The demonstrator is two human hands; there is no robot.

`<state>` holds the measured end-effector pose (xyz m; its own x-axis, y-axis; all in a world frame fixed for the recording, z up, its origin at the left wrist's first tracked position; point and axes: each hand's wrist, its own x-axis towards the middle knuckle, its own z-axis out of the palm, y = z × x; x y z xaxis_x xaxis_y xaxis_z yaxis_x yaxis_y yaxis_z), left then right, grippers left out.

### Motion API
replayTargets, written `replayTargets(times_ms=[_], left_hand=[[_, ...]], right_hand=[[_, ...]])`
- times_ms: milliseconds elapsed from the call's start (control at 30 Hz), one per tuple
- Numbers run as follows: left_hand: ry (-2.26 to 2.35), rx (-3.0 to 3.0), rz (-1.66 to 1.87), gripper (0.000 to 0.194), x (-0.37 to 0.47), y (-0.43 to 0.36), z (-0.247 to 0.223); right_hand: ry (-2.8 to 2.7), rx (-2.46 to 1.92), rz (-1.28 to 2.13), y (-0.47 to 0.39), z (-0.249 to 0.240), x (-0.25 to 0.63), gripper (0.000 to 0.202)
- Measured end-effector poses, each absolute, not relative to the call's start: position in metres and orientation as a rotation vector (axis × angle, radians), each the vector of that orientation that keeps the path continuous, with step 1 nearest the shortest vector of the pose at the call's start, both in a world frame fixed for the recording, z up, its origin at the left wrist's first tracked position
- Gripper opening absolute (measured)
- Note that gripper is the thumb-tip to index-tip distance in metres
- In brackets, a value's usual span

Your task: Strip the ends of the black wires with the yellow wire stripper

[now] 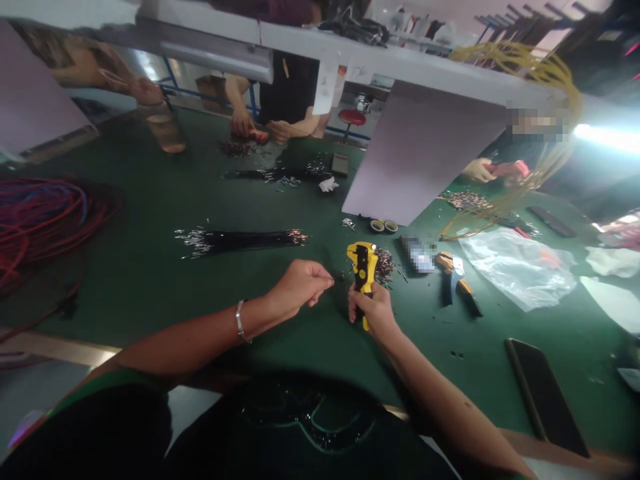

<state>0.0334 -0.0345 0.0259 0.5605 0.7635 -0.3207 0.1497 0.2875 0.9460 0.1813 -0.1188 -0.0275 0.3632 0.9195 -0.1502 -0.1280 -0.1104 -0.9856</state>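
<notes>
My right hand [373, 310] is wrapped round the handles of a yellow and black wire stripper [365, 263], its jaws pointing away from me. Just left of the tool, my left hand [303, 287] is closed in a pinch, thumb and forefinger together; what it holds, if anything, is too small to make out. Beyond my left hand lies a bundle of black wires [240, 241] with bare ends on the green table [150, 293]. A pile of small cut pieces [385, 265] is behind the tool.
A second stripper [455, 277], a clear plastic bag [520, 267] and a phone [547, 397] lie to the right. Tape rolls [384, 227] stand before a white divider [400, 153]. Red and blue wire coils [40, 220] are at left. Other people's hands work across the table.
</notes>
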Motion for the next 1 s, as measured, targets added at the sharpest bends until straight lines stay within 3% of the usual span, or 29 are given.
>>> replayTargets(times_ms=[367, 733, 1000], left_hand=[[0.802, 1.103, 0.456, 0.006, 0.031, -0.029, 0.027], [0.706, 1.151, 0.486, 0.020, 0.027, -0.021, 0.026], [0.727, 1.170, 0.537, 0.017, 0.030, -0.028, 0.029]], right_hand=[[-0.803, -1.191, 1.138, -0.116, -0.034, 0.186, 0.019], [-0.962, -1.219, 1.170, -0.121, -0.022, 0.185, 0.022], [-1.028, -1.247, 1.200, -0.125, -0.018, 0.181, 0.022]])
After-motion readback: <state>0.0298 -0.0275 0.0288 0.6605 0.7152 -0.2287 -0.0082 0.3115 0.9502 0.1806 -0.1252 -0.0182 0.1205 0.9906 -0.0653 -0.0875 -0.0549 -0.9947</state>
